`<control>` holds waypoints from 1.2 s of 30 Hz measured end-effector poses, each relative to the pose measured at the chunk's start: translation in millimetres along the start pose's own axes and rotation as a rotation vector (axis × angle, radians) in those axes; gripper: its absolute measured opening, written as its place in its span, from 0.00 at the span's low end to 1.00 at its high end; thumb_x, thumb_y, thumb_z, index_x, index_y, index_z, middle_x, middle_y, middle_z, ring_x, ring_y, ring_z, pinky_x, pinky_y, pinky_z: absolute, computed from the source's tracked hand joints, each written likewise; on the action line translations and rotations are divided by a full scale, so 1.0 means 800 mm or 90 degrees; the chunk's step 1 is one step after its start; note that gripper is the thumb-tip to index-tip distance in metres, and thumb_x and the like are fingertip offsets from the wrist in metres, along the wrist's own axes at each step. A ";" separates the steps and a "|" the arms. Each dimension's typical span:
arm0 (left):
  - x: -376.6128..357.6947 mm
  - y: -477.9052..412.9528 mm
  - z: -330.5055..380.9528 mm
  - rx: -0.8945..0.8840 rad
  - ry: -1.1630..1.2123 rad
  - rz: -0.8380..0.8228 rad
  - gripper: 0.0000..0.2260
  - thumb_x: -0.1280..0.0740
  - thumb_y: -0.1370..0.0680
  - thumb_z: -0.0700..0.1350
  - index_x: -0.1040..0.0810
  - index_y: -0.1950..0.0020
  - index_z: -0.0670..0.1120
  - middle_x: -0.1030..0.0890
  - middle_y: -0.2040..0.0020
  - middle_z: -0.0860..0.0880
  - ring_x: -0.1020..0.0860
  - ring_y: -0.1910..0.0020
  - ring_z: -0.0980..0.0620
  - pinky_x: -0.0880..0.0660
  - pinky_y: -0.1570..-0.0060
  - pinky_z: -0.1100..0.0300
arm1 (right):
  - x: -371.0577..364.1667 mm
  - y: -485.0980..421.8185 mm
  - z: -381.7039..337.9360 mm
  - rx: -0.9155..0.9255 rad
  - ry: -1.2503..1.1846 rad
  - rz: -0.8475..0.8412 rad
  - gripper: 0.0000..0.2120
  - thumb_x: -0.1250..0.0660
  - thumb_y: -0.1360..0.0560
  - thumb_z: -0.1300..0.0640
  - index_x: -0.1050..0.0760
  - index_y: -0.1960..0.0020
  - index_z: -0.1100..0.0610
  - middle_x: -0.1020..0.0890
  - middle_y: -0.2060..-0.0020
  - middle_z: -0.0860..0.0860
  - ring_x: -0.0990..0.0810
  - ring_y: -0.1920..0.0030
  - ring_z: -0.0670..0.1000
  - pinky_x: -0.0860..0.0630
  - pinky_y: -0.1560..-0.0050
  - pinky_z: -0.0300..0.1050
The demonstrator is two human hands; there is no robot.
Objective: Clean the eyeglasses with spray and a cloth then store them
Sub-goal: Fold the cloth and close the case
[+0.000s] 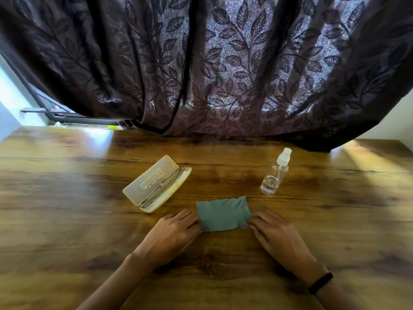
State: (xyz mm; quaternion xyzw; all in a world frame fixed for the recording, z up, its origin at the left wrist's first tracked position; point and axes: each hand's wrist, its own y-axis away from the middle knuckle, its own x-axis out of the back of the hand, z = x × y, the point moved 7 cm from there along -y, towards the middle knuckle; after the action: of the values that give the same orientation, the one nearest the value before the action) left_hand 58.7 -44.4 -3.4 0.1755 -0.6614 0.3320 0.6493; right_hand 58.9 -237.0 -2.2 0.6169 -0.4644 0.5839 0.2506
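A teal cloth [223, 213] is pinched flat on the table [67, 198] by the left hand [174, 233] and right hand [279, 236]; at 11 o'clock lies an open case [156, 184], at 1 o'clock a spray bottle [276, 173].

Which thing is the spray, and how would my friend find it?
Look at the wooden table in front of the dark leafy curtain. The spray bottle stands to the right, beyond the teal cloth. It is the only upright thing: clear, with a white pump top.

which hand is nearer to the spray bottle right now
Right. The right hand lies at the cloth's right edge, just below the spray bottle. The left hand is at the cloth's left edge, nearer the open glasses case.
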 end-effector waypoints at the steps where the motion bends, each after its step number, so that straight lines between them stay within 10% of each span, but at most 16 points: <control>1: -0.001 0.000 -0.001 0.004 0.000 -0.007 0.07 0.43 0.23 0.49 0.28 0.49 0.52 0.22 0.51 0.53 0.24 0.54 0.57 0.24 0.67 0.65 | 0.000 0.000 0.000 -0.004 -0.001 0.000 0.10 0.44 0.26 0.52 0.25 0.52 0.50 0.21 0.57 0.44 0.23 0.57 0.43 0.22 0.63 0.36; 15: -0.002 0.002 -0.017 0.114 0.087 -0.079 0.21 0.56 0.22 0.59 0.28 0.47 0.51 0.25 0.47 0.54 0.27 0.52 0.59 0.28 0.64 0.68 | 0.002 0.000 -0.003 -0.042 -0.009 -0.115 0.12 0.47 0.26 0.50 0.26 0.53 0.51 0.24 0.55 0.44 0.30 0.54 0.42 0.27 0.56 0.38; 36: 0.022 -0.068 -0.053 0.163 0.030 -0.118 0.13 0.46 0.19 0.49 0.28 0.40 0.47 0.27 0.39 0.50 0.28 0.40 0.54 0.28 0.42 0.59 | 0.007 -0.068 0.036 -0.167 -0.099 -0.117 0.07 0.41 0.23 0.57 0.25 0.48 0.53 0.21 0.48 0.48 0.23 0.51 0.45 0.24 0.51 0.40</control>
State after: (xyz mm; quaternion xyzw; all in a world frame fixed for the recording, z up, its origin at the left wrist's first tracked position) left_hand 124.5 -52.0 23.0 0.3095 -0.5791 0.3564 0.6647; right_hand 119.7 -239.2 10.2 0.6620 -0.4966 0.4433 0.3444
